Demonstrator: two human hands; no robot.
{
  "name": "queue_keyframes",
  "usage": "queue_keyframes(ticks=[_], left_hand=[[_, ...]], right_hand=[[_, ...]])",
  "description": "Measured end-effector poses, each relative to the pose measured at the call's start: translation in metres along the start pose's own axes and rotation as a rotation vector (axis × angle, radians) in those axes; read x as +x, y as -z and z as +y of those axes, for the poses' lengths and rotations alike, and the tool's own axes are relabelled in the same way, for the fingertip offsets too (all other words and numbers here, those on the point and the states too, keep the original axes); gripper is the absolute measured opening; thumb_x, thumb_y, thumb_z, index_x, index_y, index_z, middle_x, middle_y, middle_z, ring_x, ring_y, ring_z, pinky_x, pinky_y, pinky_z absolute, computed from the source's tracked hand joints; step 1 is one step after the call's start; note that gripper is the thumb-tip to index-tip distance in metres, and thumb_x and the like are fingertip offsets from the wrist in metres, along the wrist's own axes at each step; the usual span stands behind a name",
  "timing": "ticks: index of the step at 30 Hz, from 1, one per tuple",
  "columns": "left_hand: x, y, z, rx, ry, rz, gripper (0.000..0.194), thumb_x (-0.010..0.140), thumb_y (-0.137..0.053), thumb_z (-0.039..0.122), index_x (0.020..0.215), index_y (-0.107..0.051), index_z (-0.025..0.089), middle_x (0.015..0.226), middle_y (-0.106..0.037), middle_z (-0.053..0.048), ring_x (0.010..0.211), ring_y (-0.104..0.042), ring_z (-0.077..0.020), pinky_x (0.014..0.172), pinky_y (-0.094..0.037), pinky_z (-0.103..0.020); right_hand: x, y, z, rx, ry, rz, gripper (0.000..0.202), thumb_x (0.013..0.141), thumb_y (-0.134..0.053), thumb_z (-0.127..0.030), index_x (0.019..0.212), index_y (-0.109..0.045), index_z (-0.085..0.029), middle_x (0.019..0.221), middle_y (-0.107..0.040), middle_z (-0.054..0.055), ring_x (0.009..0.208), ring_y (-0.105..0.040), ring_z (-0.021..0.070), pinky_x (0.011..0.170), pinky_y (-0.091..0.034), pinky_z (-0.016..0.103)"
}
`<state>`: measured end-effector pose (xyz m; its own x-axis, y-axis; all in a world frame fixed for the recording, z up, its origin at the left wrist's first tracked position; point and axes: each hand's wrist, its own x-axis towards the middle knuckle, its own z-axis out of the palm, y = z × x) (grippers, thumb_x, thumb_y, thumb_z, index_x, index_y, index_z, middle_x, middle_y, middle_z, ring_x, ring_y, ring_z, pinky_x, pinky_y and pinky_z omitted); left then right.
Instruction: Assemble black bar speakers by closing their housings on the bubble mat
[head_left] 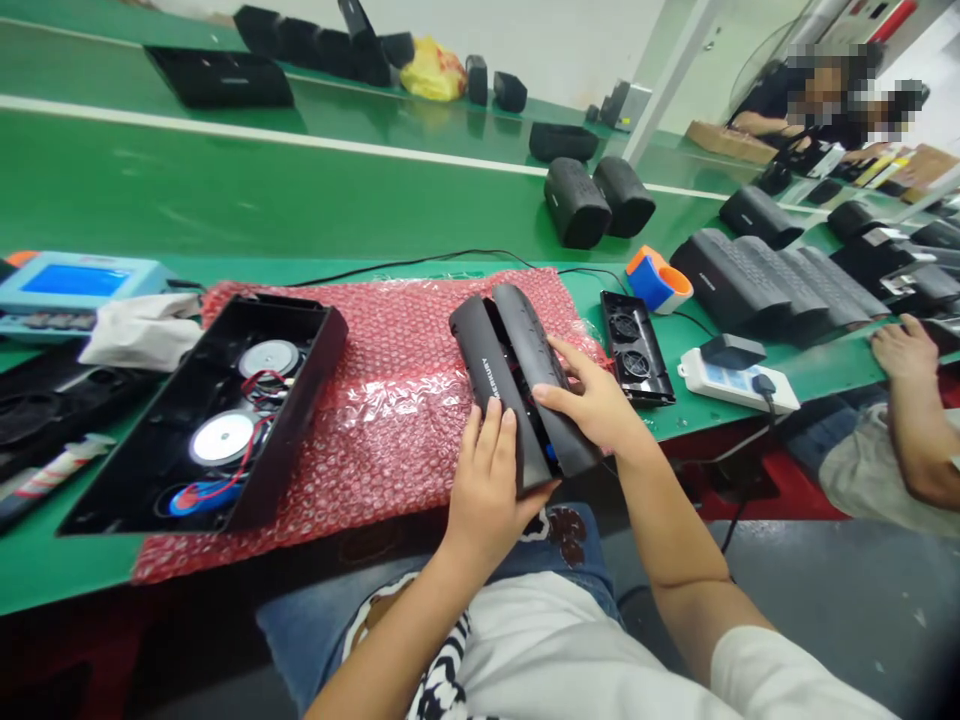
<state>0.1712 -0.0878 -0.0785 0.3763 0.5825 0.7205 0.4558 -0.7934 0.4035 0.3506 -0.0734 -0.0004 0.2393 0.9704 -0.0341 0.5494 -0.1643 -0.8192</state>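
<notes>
Both hands hold a black speaker casing (487, 365) over the front edge of the red bubble wrap (375, 400). Its two long halves are parted by a gap, with some blue showing inside near the lower end. My left hand (487, 480) wraps round the lower left side, fingers on the half with white lettering. My right hand (592, 395) grips the right half (525, 330), thumb near the gap. To the left lies an open black housing (300, 440) with two round silver drivers, red wires and a blue part. A small black panel with two round parts (637, 350) lies to the right.
A blue device (82, 285), white tissue (142, 330) and tube (60, 470) are at the left. Right are an orange-blue tape roll (660, 280), power strip (739, 385) and grouped speakers (739, 280). A co-worker's hand (904, 345) rests at the far right edge.
</notes>
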Motion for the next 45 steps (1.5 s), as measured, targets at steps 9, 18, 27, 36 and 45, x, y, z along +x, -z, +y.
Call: queue_keyframes(ticks=[9,18,27,36,45], left_hand=[[0.003,0.002,0.004,0.010,0.019,-0.014,0.089,0.082,-0.068,0.042,0.151,-0.026,0.004,0.142,-0.047,-0.030,0.144,-0.031,-0.0388,0.108,-0.040,-0.057],[-0.002,0.002,0.001,-0.004,0.016,-0.016,0.094,0.082,-0.070,0.043,0.153,-0.021,0.005,0.147,-0.042,-0.030,0.146,-0.028,-0.0375,0.110,-0.039,-0.055],[-0.002,0.002,0.001,-0.005,0.037,-0.042,0.096,0.082,-0.069,0.045,0.155,-0.017,0.010,0.150,-0.039,-0.027,0.146,-0.027,-0.0376,0.110,-0.039,-0.056],[-0.001,0.003,0.001,0.007,0.031,-0.036,0.095,0.082,-0.069,0.046,0.154,-0.020,0.008,0.149,-0.040,-0.029,0.147,-0.027,-0.0365,0.111,-0.038,-0.054],[-0.002,0.005,0.002,0.010,0.060,-0.042,0.095,0.082,-0.068,0.047,0.154,-0.020,0.007,0.148,-0.041,-0.029,0.146,-0.029,-0.0363,0.111,-0.039,-0.053]], right_hand=[[-0.001,-0.005,-0.010,-0.112,0.017,-0.022,0.083,0.079,-0.065,-0.059,0.149,-0.041,-0.022,0.145,-0.051,0.008,0.130,-0.052,0.0283,0.111,-0.040,0.045],[-0.005,-0.008,-0.021,-0.195,0.027,0.005,0.081,0.076,-0.066,-0.060,0.147,-0.045,-0.025,0.147,-0.048,0.004,0.131,-0.051,0.0296,0.109,-0.041,0.048],[-0.002,-0.008,-0.015,-0.134,0.037,0.007,0.080,0.076,-0.067,-0.057,0.146,-0.046,-0.025,0.146,-0.050,0.003,0.133,-0.050,0.0280,0.110,-0.041,0.046],[0.002,-0.008,-0.015,-0.092,0.028,0.013,0.080,0.075,-0.069,-0.055,0.145,-0.047,-0.023,0.148,-0.048,0.003,0.136,-0.047,0.0258,0.114,-0.038,0.042],[-0.001,-0.010,-0.025,-0.193,0.036,0.012,0.080,0.077,-0.067,-0.058,0.146,-0.047,-0.023,0.147,-0.049,0.004,0.132,-0.051,0.0288,0.112,-0.040,0.045]])
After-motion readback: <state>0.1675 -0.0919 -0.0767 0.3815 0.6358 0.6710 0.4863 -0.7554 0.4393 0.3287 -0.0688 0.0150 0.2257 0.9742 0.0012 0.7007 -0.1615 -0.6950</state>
